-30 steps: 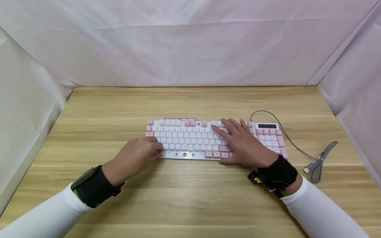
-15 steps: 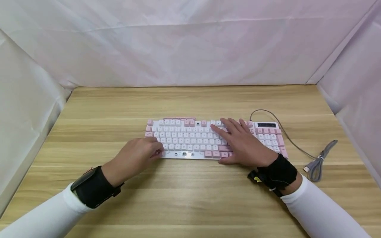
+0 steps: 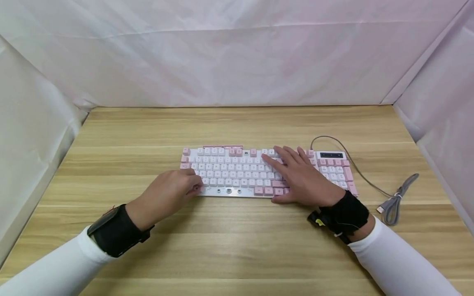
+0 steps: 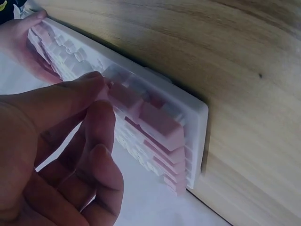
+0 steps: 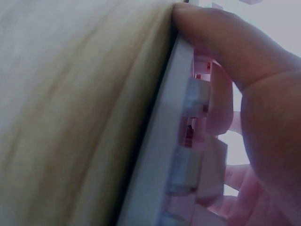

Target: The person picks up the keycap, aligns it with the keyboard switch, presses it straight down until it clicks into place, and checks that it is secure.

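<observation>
A pink-and-white keyboard [image 3: 237, 168] lies on the table under both hands. My left hand [image 3: 172, 188] is at its front left corner. In the left wrist view, thumb and index finger pinch what looks like a pink keycap [image 4: 107, 87] in the bottom row, beside other pink keycaps [image 4: 162, 126]. Most of the pinched keycap is hidden by the fingertips. Spread fairly straight, the fingers of my right hand [image 3: 305, 181] rest across the keys right of the middle. Its thumb [image 5: 207, 23] touches the keyboard's front edge.
A grey cable [image 3: 366, 181] runs from the keyboard's back edge to a tied bundle [image 3: 392, 209] with a USB plug at the right. Bare key switches [image 3: 229, 191] show in the space bar's place. White cloth [image 3: 237, 65] surrounds the wooden table [image 3: 229, 246].
</observation>
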Motion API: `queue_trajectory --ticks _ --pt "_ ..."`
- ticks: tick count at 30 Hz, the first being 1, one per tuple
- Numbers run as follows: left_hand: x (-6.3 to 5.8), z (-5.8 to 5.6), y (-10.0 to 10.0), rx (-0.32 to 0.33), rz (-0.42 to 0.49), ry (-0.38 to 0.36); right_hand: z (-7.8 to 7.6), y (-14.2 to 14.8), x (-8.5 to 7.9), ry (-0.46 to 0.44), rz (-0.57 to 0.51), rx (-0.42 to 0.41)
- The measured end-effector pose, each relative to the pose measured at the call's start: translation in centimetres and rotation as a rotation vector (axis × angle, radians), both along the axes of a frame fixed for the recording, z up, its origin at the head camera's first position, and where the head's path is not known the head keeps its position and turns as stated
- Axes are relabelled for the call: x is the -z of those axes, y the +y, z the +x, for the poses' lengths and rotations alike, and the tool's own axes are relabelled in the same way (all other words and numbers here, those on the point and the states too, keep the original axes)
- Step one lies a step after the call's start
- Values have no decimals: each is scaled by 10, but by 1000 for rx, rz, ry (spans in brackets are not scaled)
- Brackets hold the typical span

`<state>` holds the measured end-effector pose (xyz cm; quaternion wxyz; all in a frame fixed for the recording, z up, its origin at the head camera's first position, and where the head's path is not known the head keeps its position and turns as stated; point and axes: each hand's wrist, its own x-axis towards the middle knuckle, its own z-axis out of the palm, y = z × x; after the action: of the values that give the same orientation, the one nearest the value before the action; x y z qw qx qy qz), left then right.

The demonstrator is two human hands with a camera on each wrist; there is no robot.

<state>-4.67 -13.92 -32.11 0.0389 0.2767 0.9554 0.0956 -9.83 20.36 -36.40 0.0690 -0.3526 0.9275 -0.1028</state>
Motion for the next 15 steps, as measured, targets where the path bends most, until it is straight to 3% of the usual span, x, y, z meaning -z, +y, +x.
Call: queue_trajectory --ticks 15 --pt "-1 3 4 29 -9 -22 0 -1 -2 -7 1 -2"
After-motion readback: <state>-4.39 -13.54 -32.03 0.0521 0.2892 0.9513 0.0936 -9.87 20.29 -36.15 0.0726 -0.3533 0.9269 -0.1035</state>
